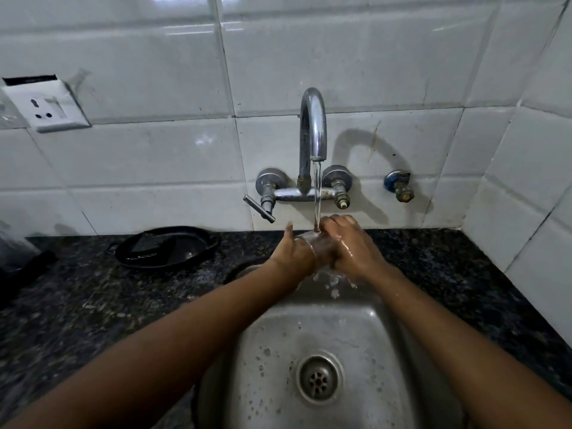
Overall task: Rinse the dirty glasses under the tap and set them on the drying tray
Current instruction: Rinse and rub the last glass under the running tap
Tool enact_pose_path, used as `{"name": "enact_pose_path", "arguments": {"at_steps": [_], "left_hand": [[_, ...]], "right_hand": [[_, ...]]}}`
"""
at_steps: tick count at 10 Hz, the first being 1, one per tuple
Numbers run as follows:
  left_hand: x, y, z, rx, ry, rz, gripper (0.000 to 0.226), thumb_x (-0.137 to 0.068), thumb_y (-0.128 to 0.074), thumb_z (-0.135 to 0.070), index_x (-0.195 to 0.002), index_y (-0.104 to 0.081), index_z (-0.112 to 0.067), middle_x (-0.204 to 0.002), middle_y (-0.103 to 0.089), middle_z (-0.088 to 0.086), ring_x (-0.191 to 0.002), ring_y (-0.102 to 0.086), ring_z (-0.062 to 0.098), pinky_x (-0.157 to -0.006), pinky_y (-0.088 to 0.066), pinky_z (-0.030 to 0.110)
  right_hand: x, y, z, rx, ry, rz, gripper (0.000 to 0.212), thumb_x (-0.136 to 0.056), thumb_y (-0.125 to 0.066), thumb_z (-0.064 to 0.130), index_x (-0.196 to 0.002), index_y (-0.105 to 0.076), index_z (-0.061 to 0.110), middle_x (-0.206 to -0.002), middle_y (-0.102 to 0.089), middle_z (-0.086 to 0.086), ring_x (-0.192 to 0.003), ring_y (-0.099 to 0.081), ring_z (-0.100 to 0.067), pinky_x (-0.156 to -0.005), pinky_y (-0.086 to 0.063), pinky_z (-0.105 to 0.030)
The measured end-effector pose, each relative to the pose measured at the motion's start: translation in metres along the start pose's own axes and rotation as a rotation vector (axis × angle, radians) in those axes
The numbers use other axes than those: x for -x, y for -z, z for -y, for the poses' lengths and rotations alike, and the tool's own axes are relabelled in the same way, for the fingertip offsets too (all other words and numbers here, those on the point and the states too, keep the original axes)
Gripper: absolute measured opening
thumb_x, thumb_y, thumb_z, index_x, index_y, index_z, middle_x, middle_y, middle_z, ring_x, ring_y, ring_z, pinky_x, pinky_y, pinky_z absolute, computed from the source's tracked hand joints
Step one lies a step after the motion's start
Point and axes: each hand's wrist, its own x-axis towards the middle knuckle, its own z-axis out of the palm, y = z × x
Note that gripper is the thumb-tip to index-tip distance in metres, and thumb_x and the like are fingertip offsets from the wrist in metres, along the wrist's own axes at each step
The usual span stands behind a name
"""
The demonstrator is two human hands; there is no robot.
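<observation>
A clear glass (313,246) is held under the running tap (313,125), tilted, with the water stream landing at its rim. My left hand (294,253) grips the glass from the left. My right hand (353,247) is wet and closed over the glass from the right, its fingers at the rim. Most of the glass is hidden between the two hands. Water drips from them into the steel sink (272,351) below.
A black oval tray (168,247) lies on the dark granite counter (77,305) left of the sink. A tap lever (259,209) sticks out to the left. A wall socket (46,106) sits at far left. White tiled walls close off the back and right.
</observation>
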Motion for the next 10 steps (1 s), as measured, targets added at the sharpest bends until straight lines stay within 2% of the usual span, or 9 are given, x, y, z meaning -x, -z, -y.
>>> {"name": "enact_pose_path", "arguments": {"at_steps": [1,3,4,5,6,7,8,9,10], "left_hand": [[-0.008,-0.004,-0.003,0.228,0.022,-0.017,0.073,-0.091,-0.049,-0.007,-0.148,-0.009,-0.028,-0.158,-0.009,0.006,-0.145,-0.014,0.028,-0.113,-0.016,0.061],[0.009,0.002,0.001,2.303,-0.079,0.001,0.064,-0.070,-0.040,0.023,-0.122,-0.054,-0.013,-0.126,-0.059,0.015,-0.121,-0.052,0.041,-0.090,-0.049,0.053],[0.009,0.003,-0.011,2.402,-0.124,-0.045,0.067,-0.069,-0.038,0.024,-0.123,-0.053,-0.014,-0.128,-0.060,0.011,-0.119,-0.056,0.033,-0.096,-0.046,0.057],[0.007,-0.001,-0.013,1.759,-0.124,-0.064,0.073,-0.078,-0.047,0.021,-0.139,-0.035,-0.018,-0.140,-0.045,0.007,-0.133,-0.042,0.028,-0.101,-0.045,0.033],[-0.004,-0.017,-0.004,0.271,-0.140,-0.109,0.077,-0.091,-0.049,-0.002,-0.149,-0.004,-0.024,-0.159,-0.001,0.005,-0.146,-0.001,0.027,-0.117,-0.012,0.047],[-0.004,-0.019,0.004,-0.133,-0.175,-0.226,0.079,-0.093,-0.044,-0.006,-0.148,0.008,-0.031,-0.159,0.013,0.000,-0.146,0.012,0.023,-0.113,0.010,0.056],[-0.003,-0.028,0.000,0.341,-0.070,-0.280,0.064,-0.090,-0.045,-0.003,-0.147,-0.023,-0.025,-0.157,-0.022,0.003,-0.144,-0.019,0.023,-0.116,-0.006,0.054],[0.016,-0.031,-0.013,1.585,0.049,-0.102,0.045,-0.081,-0.046,0.015,-0.117,-0.058,-0.009,-0.117,-0.063,0.009,-0.103,-0.060,0.024,-0.084,-0.050,0.040],[0.019,-0.039,-0.018,2.144,0.238,-0.113,0.039,-0.086,-0.041,0.011,-0.106,-0.064,-0.014,-0.112,-0.069,0.006,-0.102,-0.064,0.022,-0.086,-0.050,0.039]], "right_hand": [[0.000,0.003,-0.005,-0.007,0.014,-0.021,0.069,-0.070,-0.076,0.009,-0.131,-0.044,0.014,-0.137,-0.045,-0.008,-0.127,-0.037,-0.023,-0.097,-0.041,-0.034],[0.005,0.001,-0.012,-0.110,-0.015,-0.121,0.066,-0.068,-0.075,0.009,-0.128,-0.049,0.016,-0.130,-0.049,-0.010,-0.120,-0.042,-0.025,-0.092,-0.047,-0.039],[0.005,0.007,-0.010,-0.084,0.020,-0.129,0.062,-0.073,-0.072,0.011,-0.130,-0.049,0.016,-0.130,-0.048,-0.011,-0.119,-0.041,-0.024,-0.096,-0.045,-0.041],[0.005,0.014,-0.011,0.046,0.094,0.009,0.072,-0.066,-0.075,0.003,-0.131,-0.047,0.016,-0.134,-0.045,-0.010,-0.124,-0.038,-0.026,-0.100,-0.042,-0.042],[0.007,0.014,-0.010,0.132,0.097,0.107,0.065,-0.075,-0.068,0.006,-0.133,-0.043,0.020,-0.137,-0.042,-0.009,-0.127,-0.035,-0.024,-0.102,-0.039,-0.038],[0.009,0.011,-0.012,0.151,0.047,0.088,0.069,-0.076,-0.071,0.017,-0.135,-0.038,0.021,-0.136,-0.044,-0.008,-0.125,-0.039,-0.023,-0.099,-0.038,-0.035],[0.010,0.015,-0.012,0.263,0.033,0.071,0.062,-0.079,-0.067,0.026,-0.134,-0.038,0.023,-0.132,-0.045,-0.010,-0.121,-0.042,-0.025,-0.095,-0.040,-0.038],[0.013,0.021,-0.013,0.370,-0.007,0.051,0.052,-0.083,-0.061,0.034,-0.130,-0.041,0.022,-0.130,-0.045,-0.010,-0.120,-0.041,-0.026,-0.092,-0.040,-0.040],[0.015,0.019,-0.013,0.532,0.057,-0.095,0.051,-0.053,-0.086,0.023,-0.099,-0.065,0.017,-0.103,-0.065,-0.013,-0.094,-0.062,-0.028,-0.073,-0.050,-0.043]]}}
